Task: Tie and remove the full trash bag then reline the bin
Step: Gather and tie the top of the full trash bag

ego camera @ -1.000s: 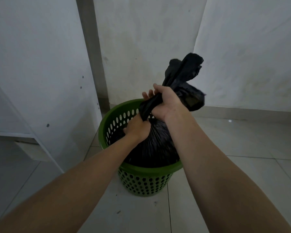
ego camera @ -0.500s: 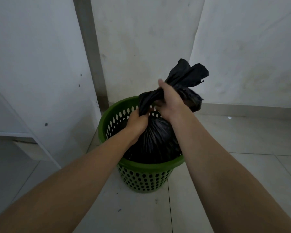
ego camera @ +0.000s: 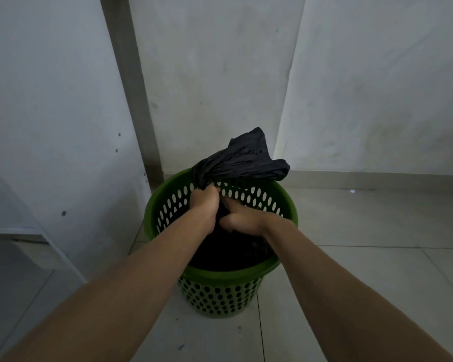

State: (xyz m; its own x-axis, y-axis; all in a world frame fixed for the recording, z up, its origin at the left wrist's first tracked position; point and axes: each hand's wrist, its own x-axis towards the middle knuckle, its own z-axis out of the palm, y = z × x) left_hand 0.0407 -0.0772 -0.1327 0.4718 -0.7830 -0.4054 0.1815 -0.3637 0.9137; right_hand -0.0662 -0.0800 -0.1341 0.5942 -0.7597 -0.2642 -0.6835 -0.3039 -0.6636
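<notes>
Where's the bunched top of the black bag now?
Head view, centre: the top of the black bag sticks up over the far rim of the green bin, just above the left hand gripping its neck.

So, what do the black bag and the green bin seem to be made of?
The black bag looks like thin plastic film with a dull sheen: it gathers into fine crinkled pleats above the left hand. The green bin seems moulded rigid plastic, smooth, slightly glossy, with even rows of oval holes.
</notes>
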